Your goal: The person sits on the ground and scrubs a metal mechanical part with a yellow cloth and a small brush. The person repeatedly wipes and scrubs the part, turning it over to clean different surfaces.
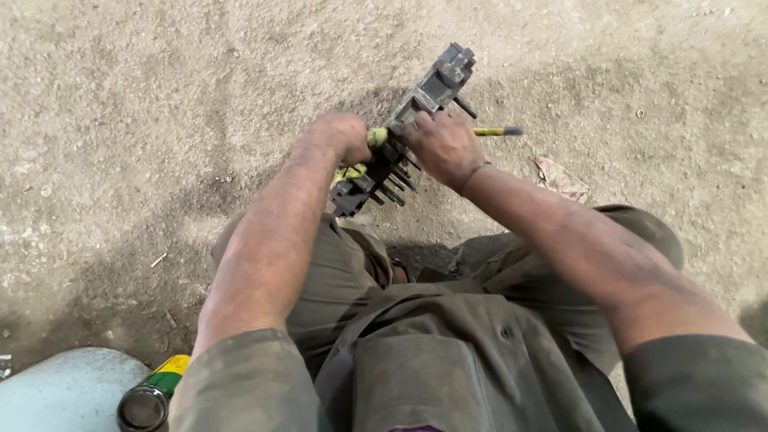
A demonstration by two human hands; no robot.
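Gripping a dark metal part (404,132) between them, both hands (444,144) clench a yellow-handled tool (496,131).

A dark, greasy metal block (412,120) with a row of short studs along its lower edge lies slanted in the upper middle of the frame, running from lower left to upper right. A yellow-handled tool (496,131) sticks out rightward, roughly level, crossing it.
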